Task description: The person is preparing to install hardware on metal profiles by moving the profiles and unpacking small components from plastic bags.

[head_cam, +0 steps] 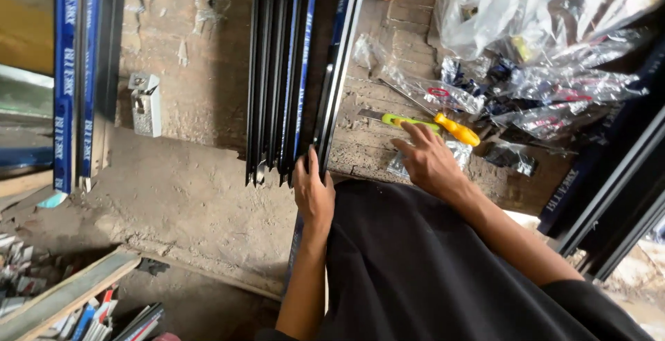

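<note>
On the brick floor ahead of your knees, your left hand (314,192) rests fingers flat on the near ends of the long black aluminium rails with blue film (287,85), which run straight away from you. Your right hand (428,161), fingers loosely spread and holding nothing, lies just below the yellow-handled screwdriver (443,125), its shaft pointing up-left. Whether the fingertips touch the handle is unclear.
</note>
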